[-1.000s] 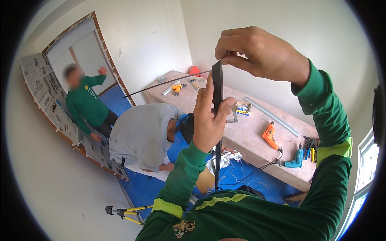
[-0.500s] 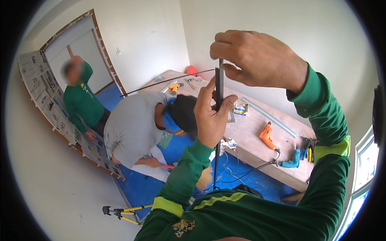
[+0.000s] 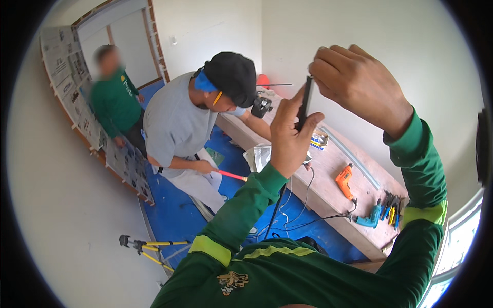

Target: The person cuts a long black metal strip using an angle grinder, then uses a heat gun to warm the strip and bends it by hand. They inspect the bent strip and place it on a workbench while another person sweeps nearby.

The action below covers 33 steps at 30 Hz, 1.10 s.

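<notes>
I am finding the black strip (image 3: pixel 305 105) raised at the upper centre of the head view, in front of the worktop (image 3: pixel 326 175) and clear of its surface. Compared with half a second ago, it is leaning a little further to the right and presenting a shorter visible length; I am reading this as handling in mid-adjustment, with nothing yet set down. The left hand (image 3: pixel 290 137) is gripping it, fingers and thumb closed on opposite sides. The right hand (image 3: pixel 357 82) is standing higher, its fingers curling down at the strip's top end; their tips are hidden, so I am unable to tell whether they are pinching it or merely touching. The left forearm is rising steeply from the lower edge, while the right elbow is bending sharply, with the forearm angling up and inward. Farther out, the co-worker in grey (image 3: pixel 177 118) is now standing more upright, holding a red-handled tool (image 3: pixel 231 175) and extending the other arm toward the worktop, where an orange drill (image 3: pixel 345 180) and a teal drill (image 3: pixel 370 215) are lying.
</notes>
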### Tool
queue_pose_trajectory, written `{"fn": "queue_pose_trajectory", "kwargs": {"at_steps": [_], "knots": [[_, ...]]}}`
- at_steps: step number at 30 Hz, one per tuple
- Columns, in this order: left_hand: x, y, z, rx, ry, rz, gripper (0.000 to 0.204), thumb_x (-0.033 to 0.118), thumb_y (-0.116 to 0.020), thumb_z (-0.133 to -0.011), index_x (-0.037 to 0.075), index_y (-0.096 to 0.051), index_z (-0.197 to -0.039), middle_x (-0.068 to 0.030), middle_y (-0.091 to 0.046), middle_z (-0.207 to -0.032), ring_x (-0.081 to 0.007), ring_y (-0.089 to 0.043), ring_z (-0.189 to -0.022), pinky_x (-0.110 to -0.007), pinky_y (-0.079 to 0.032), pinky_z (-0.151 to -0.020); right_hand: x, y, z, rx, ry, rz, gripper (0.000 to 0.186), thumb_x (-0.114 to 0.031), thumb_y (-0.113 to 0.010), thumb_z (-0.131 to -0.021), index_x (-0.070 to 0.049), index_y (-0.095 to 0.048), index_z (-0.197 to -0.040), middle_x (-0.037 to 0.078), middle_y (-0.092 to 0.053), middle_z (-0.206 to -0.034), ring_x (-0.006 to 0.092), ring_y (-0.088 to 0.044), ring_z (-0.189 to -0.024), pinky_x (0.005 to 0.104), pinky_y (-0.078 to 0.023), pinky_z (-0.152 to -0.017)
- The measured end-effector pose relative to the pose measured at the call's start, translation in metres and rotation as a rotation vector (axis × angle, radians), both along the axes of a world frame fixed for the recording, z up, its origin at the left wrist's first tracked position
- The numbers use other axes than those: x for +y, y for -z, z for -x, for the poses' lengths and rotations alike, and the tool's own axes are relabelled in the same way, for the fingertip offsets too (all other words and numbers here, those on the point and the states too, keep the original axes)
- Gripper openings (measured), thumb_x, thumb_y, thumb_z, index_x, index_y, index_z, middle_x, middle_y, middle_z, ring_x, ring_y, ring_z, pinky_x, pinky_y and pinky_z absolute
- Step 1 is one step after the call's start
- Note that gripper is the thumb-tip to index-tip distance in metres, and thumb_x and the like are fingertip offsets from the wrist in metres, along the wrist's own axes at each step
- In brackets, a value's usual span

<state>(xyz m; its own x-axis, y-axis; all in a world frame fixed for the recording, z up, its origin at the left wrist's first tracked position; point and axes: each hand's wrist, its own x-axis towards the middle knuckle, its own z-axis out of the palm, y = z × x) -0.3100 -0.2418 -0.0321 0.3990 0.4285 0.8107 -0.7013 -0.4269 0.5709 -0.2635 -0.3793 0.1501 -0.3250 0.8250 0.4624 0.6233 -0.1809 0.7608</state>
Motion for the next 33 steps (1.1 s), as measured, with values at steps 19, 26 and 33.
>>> {"fn": "queue_pose_trajectory", "kwargs": {"at_steps": [19,26,33], "knots": [[0.011,0.016,0.011,-0.03,-0.207,-0.166,0.058,0.024,-0.057,-0.117,0.005,-0.043,-0.171,-0.0155,-0.044,-0.127,-0.0252,-0.05,-0.108,-0.036,-0.051,-0.09,0.042,0.054,-0.028,0.492,-0.477,-0.386,0.023,0.003,-0.08,-0.08,-0.004,-0.069,-0.099,0.006,-0.067,-0.108,0.0276,-0.071,-0.085,0.0377,-0.059,-0.071],[0.027,0.006,-0.002,-0.07,-0.356,-0.239,0.053,0.02,-0.059,-0.116,0.008,-0.051,-0.167,-0.0152,-0.052,-0.128,-0.0264,-0.054,-0.114,-0.037,-0.05,-0.096,0.072,0.092,-0.06,1.796,-0.867,-0.417,0.006,0.001,-0.072,-0.094,-0.002,-0.07,-0.098,0.002,-0.071,-0.096,0.0111,-0.071,-0.084,0.0261,-0.059,-0.07],[0.039,0.0,-0.006,-0.024,-0.066,0.037,0.07,0.01,-0.076,-0.107,0.002,-0.044,-0.168,-0.0101,-0.063,-0.124,-0.0163,-0.065,-0.104,-0.03,-0.055,-0.087,0.054,0.173,-0.09,2.097,-0.64,-0.305,0.016,-0.014,-0.06,-0.103,-0.003,-0.066,-0.094,0.003,-0.068,-0.094,0.0141,-0.071,-0.083,0.0293,-0.058,-0.074]]}}
